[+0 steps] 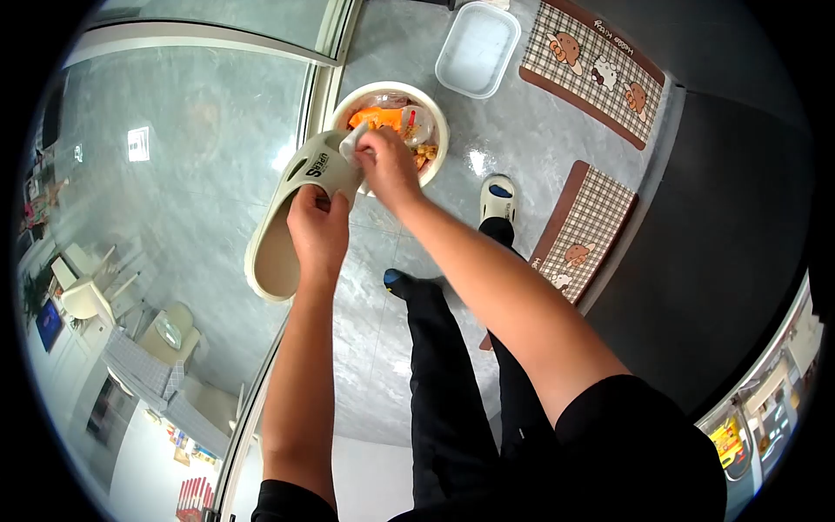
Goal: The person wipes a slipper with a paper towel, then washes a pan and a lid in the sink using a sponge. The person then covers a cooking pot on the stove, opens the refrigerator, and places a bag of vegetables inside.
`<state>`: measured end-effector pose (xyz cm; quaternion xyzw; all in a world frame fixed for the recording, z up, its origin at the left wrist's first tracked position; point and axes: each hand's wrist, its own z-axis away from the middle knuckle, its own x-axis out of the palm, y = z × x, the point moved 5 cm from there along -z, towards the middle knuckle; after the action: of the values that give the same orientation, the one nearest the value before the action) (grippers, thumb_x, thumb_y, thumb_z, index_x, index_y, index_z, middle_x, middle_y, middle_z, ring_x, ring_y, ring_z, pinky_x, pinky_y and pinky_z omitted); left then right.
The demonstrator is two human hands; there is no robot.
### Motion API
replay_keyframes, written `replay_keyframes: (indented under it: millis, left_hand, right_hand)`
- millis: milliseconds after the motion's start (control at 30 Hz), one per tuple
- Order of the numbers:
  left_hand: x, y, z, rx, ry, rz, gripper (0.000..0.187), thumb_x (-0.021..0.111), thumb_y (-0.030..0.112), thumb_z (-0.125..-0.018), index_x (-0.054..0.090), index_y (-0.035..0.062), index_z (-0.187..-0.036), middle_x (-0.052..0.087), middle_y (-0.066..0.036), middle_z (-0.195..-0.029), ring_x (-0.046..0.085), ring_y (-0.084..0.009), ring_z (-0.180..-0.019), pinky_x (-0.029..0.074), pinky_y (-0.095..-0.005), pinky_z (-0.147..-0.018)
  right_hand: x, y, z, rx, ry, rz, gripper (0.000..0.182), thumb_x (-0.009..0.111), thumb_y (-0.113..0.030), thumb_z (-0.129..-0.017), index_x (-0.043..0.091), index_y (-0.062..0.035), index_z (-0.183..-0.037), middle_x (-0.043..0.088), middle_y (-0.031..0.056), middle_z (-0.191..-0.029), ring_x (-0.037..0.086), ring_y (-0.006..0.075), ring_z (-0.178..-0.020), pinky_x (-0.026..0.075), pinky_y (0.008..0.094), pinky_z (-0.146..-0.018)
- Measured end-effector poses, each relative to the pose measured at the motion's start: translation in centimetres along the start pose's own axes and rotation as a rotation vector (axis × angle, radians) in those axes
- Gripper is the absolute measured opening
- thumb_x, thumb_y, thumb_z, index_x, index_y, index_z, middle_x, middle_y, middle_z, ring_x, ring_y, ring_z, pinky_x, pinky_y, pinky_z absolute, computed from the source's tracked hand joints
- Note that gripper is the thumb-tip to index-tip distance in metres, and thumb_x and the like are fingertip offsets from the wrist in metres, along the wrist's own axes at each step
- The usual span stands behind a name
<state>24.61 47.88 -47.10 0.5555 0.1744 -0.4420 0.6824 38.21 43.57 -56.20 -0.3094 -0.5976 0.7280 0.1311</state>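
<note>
A beige slip-on shoe (277,248) with black lettering is held up at centre left. My left hand (318,228) grips it at the foot opening, with the thumb on the upper. At the toe end, my right hand (388,165) pinches a white tissue (350,143) against the shoe's edge. Below them on the floor stands a round cream bin (439,113) holding an orange wrapper and other waste, partly hidden by the shoe and right hand. A matching shoe (497,199) is on one foot; the other foot (397,280) wears a dark sock.
A translucent white tray (478,50) lies on the grey floor beyond the bin. Two checked mats with brown borders (596,70) (591,222) are at the right, by a dark raised surface (704,235). A glass door frame (320,96) runs along the left.
</note>
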Motion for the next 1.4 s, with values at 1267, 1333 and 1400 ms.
replay_keyframes:
  millis: [1267,1333,1400]
  left_hand:
    - [-0.7,-2.0,2.8,-0.224,-0.065,0.142,0.015,0.064,0.008,-0.083,0.061,-0.0063,-0.087,0.063,-0.01,-0.076,0.058,-0.0148,-0.068,0.049,-0.0323,-0.065]
    - [-1.2,-4.2,2.9,-0.349,-0.044,0.16,0.015,0.064,0.007,-0.082,0.062,-0.0066,-0.087,0.064,-0.01,-0.079,0.059,-0.0152,-0.071,0.05,-0.0331,-0.068]
    - [-1.5,-5.5,2.8,-0.365,-0.06,0.18,0.016,0.063,0.007,-0.082,0.062,-0.0064,-0.09,0.065,-0.009,-0.08,0.059,-0.0142,-0.071,0.049,-0.0316,-0.066]
  right_hand:
    - [-0.1,3.6,-2.5,-0.139,-0.182,0.217,0.019,0.072,-0.005,-0.081,0.058,-0.0041,-0.093,0.062,0.0122,-0.104,0.063,0.0338,-0.099,0.052,0.0451,-0.085]
    - [-2.6,3.8,-3.4,-0.021,-0.104,0.068,0.02,0.072,0.0,-0.08,0.057,-0.0031,-0.092,0.063,0.0133,-0.102,0.064,0.0345,-0.1,0.052,0.0428,-0.085]
    - [-2.4,2.7,-3.8,-0.084,-0.235,-0.019,0.021,0.076,-0.002,-0.077,0.061,-0.0037,-0.092,0.062,0.0122,-0.104,0.063,0.0313,-0.101,0.051,0.0403,-0.088]
